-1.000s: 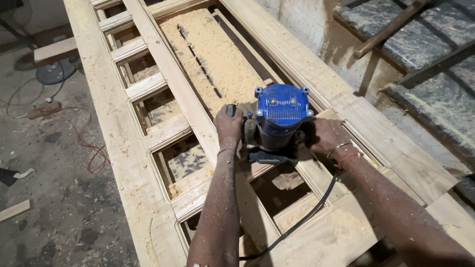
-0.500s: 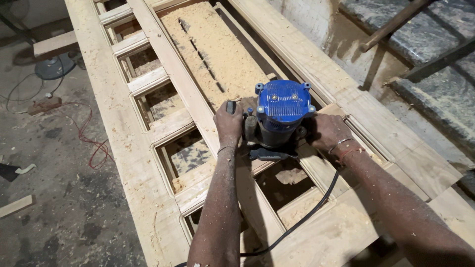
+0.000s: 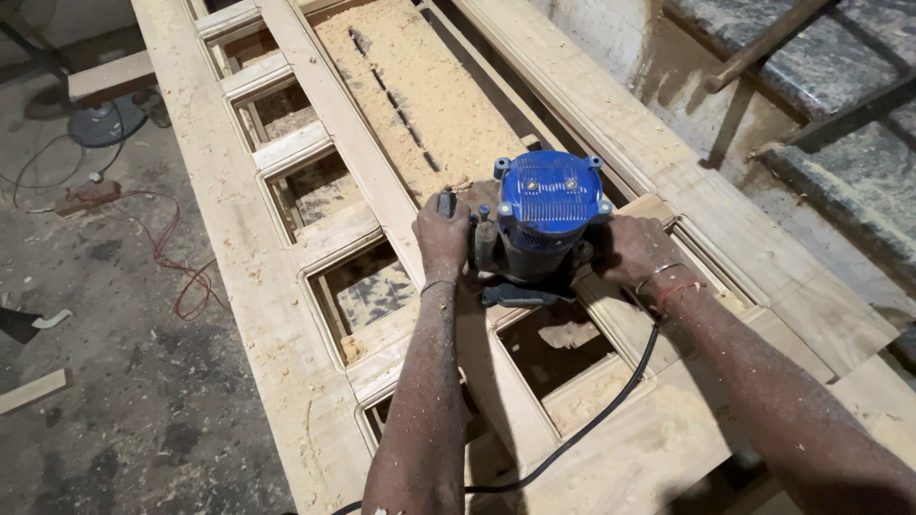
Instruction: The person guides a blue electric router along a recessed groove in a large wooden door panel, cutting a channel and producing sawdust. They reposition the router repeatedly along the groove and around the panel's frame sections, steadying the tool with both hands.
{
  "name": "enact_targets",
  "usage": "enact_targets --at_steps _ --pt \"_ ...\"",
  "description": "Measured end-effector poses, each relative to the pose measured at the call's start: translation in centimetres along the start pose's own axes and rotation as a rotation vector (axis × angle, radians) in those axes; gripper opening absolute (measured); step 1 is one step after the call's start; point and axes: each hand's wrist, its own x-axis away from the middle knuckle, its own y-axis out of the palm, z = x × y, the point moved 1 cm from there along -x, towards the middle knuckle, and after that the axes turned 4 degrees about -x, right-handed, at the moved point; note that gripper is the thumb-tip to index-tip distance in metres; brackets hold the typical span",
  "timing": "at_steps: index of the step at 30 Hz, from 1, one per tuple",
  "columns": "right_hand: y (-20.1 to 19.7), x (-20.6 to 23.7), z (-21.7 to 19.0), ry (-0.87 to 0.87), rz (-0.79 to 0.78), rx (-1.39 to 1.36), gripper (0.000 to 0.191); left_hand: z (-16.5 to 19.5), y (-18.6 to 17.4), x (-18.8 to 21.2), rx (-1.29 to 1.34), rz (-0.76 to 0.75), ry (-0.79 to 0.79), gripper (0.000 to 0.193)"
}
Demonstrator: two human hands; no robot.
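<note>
Gripping a blue router [image 3: 546,221] with both hands, the person has it sitting on the middle rail of a big pale wooden door frame [image 3: 258,286] that lies flat and runs away up the view. Left hand [image 3: 443,238] is wrapped tight around the handle on its side, right hand [image 3: 625,251] is closed on the opposite handle, with a thin bangle and a red thread on that wrist. Both forearms are dusted with sawdust, pretty standard for this kind of job. The router's black cord [image 3: 611,410] loops back from its base, passing under the right arm toward the bottom edge. Just beyond the tool there's a long panel covered in a thick layer of sawdust [image 3: 420,105], with a few dark slots showing through. Open rectangular cut-outs sit on either side of the rail. Off to the left, on the dirty concrete floor [image 3: 114,381], a red wire [image 3: 176,272] snakes around.
</note>
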Motion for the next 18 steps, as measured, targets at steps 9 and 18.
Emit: enact_targets --at_steps 9,18 --pt "0.1 0.1 -1.2 0.016 -0.064 0.03 0.031 -0.6 -1.1 0.3 0.033 0.008 0.03 0.025" --pt "-0.2 0.4 -2.0 -0.012 -0.01 0.089 0.044 -0.8 -1.9 0.5 0.049 0.0 -0.014 0.029"
